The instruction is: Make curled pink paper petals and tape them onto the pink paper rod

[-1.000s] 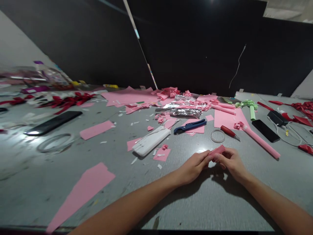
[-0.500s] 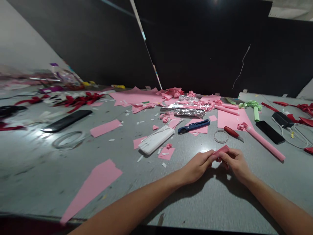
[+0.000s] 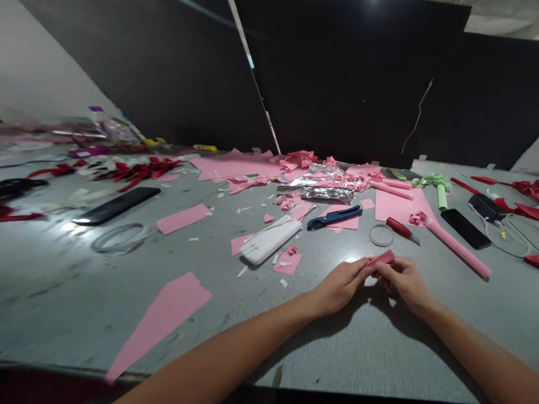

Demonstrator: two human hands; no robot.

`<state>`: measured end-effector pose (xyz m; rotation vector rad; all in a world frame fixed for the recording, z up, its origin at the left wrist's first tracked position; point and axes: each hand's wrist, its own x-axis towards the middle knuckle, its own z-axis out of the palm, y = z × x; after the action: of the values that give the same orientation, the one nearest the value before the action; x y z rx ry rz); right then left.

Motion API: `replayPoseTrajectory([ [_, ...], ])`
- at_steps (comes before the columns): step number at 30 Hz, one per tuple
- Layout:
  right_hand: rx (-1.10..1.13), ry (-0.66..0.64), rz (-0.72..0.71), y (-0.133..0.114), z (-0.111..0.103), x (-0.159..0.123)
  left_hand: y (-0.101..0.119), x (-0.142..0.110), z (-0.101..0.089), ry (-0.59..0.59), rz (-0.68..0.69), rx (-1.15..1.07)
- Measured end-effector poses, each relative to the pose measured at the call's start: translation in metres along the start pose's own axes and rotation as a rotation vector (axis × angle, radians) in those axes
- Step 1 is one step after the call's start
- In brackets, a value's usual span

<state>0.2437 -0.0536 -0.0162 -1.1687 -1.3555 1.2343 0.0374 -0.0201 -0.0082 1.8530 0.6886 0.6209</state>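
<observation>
My left hand (image 3: 340, 284) and my right hand (image 3: 402, 280) meet just above the grey table (image 3: 63, 280), near its front edge. Both pinch a small folded strip of pink paper (image 3: 381, 258) between their fingertips, the left at one end and the right along the other. Just beyond the hands lie a clear tape ring (image 3: 381, 234) and a red-handled cutter (image 3: 401, 229). A long pink paper roll (image 3: 455, 247) lies to the right of them.
Pink paper sheets and scraps (image 3: 162, 317) litter the table. Blue pliers (image 3: 334, 217), a white flat case (image 3: 269, 240), crumpled foil (image 3: 326, 188), a green paper roll (image 3: 440, 193), black phones (image 3: 115, 205) (image 3: 465, 227), cables and red ribbon pieces (image 3: 135, 168) lie around. A dark wall stands behind.
The view has shifted a little, so everything sits slightly further right in the picture. My hands keep hold of the pink strip with only small finger movement.
</observation>
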Motion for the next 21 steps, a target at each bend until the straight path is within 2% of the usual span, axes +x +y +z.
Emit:
replayPoseTrajectory([
  [5,0.025,-0.003,0.02,0.0,0.001,0.0,0.0,0.002,0.0,0.005,0.028,-0.027],
  [15,-0.115,-0.152,0.062,0.009,0.003,0.002,-0.003,-0.001,0.0,-0.022,0.001,0.015],
  [21,-0.006,-0.07,0.007,0.013,0.006,0.002,-0.002,0.002,0.0,-0.008,0.032,-0.077],
])
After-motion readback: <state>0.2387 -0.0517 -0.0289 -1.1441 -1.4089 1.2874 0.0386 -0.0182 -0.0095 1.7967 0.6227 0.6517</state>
